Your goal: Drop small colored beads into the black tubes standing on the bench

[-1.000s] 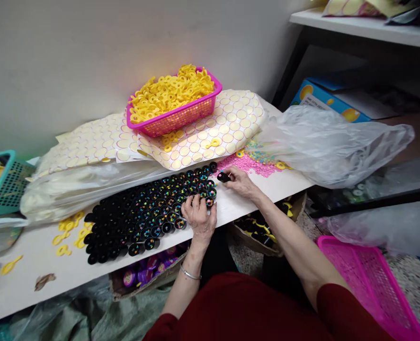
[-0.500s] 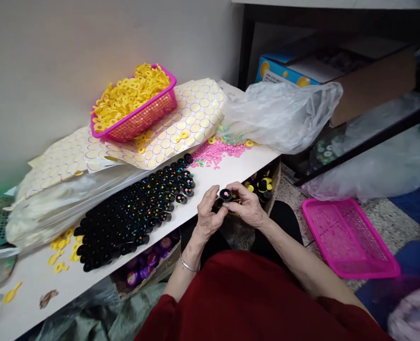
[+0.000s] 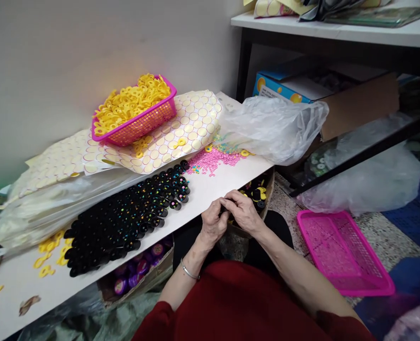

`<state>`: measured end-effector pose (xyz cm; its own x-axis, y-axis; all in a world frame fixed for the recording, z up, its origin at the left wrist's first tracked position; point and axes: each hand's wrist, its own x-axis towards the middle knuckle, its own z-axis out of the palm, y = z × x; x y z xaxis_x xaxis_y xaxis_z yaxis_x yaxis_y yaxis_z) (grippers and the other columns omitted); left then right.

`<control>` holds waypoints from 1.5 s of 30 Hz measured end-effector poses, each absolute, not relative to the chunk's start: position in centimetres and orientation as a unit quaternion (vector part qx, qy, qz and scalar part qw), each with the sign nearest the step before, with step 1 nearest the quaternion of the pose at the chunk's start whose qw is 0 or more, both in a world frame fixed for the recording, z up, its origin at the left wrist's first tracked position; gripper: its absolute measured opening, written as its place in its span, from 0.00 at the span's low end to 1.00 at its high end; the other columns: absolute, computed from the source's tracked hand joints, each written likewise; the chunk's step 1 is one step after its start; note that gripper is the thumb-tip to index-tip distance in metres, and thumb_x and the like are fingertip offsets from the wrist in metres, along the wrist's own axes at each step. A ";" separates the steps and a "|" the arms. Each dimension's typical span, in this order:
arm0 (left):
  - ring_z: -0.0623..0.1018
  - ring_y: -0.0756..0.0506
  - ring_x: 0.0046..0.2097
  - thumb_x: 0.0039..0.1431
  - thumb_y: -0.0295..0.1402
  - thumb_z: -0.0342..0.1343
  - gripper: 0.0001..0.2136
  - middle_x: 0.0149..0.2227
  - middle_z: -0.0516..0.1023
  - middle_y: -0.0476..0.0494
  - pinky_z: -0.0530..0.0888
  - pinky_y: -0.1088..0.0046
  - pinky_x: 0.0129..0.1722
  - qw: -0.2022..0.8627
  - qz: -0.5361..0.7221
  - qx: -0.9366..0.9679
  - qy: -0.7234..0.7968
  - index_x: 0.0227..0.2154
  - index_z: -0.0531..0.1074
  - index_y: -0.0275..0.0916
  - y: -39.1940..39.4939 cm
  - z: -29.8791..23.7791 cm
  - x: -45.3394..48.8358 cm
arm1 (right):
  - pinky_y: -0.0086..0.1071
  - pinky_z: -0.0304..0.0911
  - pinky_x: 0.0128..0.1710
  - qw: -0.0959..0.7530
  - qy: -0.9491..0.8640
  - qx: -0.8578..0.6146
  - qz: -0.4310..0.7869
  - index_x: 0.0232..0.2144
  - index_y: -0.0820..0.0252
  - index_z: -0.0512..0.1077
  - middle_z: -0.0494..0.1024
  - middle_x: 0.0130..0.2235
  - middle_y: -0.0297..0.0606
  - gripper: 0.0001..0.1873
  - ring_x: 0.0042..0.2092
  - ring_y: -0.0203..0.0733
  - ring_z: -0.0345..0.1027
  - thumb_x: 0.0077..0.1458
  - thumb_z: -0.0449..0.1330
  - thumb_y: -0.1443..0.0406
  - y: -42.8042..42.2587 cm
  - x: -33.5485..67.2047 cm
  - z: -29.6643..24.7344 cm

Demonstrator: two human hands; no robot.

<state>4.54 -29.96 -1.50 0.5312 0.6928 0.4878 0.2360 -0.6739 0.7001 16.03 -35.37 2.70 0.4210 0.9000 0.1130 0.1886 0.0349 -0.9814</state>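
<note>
The left hand (image 3: 213, 221) and right hand (image 3: 245, 214) meet just in front of the counter (image 3: 210, 192), pinching a little black cup (image 3: 224, 208) that they mostly hide. Many black cups (image 3: 124, 215) stand close together on the counter. Pink beads (image 3: 213, 162) lie there too, and a pink basket (image 3: 147, 121) sits at its back.
</note>
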 end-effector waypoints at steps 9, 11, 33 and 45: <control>0.74 0.48 0.38 0.48 0.37 0.61 0.14 0.36 0.74 0.46 0.71 0.72 0.38 0.409 0.433 0.716 0.364 0.39 0.73 0.39 -24.4 -3.2 6.3 | 0.31 0.59 0.34 0.466 -0.420 -0.766 0.138 0.23 0.60 0.66 0.69 0.28 0.36 0.11 0.32 0.37 0.62 0.50 0.53 0.59 -27.6 24.4 0.2; 0.72 0.47 0.39 0.46 0.35 0.62 0.13 0.36 0.73 0.46 0.70 0.70 0.39 0.353 0.425 0.743 0.379 0.37 0.74 0.40 -23.5 -3.3 6.3 | 0.32 0.60 0.38 0.401 -0.454 -0.790 0.098 0.22 0.60 0.67 0.70 0.30 0.38 0.09 0.34 0.38 0.63 0.50 0.50 0.64 -26.0 25.4 0.1; 0.68 0.48 0.33 0.40 0.24 0.58 0.10 0.29 0.70 0.49 0.65 0.71 0.35 0.308 0.430 0.715 0.457 0.30 0.73 0.40 -22.8 -3.7 6.4 | 0.34 0.59 0.41 0.296 -0.579 -0.753 -0.099 0.35 0.63 0.71 0.72 0.41 0.48 0.17 0.42 0.44 0.64 0.62 0.45 0.62 -23.1 22.8 2.2; 0.69 0.47 0.35 0.43 0.25 0.57 0.08 0.30 0.72 0.48 0.67 0.70 0.38 0.257 0.444 0.716 0.474 0.30 0.72 0.40 -24.0 -3.7 5.3 | 0.30 0.56 0.38 0.112 -0.707 -0.685 0.135 0.39 0.64 0.71 0.72 0.42 0.44 0.10 0.42 0.41 0.65 0.51 0.57 0.70 -17.3 17.2 1.8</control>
